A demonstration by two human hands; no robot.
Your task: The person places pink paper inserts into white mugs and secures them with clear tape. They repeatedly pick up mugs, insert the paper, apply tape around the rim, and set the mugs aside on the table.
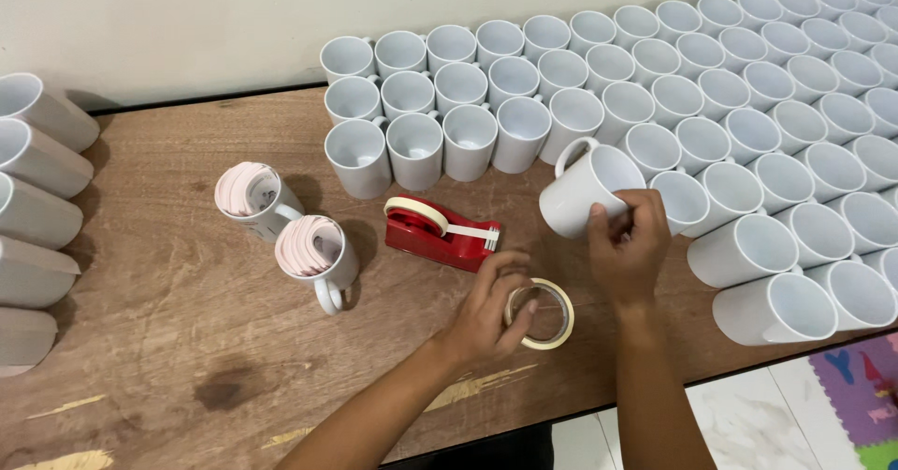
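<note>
Our right hand (629,245) grips a tilted white mug (585,189); left hand (491,306) pinches the tape roll (541,314) near the red dispenser (442,231). We judge steadying the mug first keeps tape straight.

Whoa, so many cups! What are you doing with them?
A person is working at a wooden table crowded with white mugs. Their right hand grips one mug, tilted off the table. Their left hand rests on a roll of tape lying flat. A red tape dispenser sits nearby, beside two mugs stuffed with pink paper.
</note>
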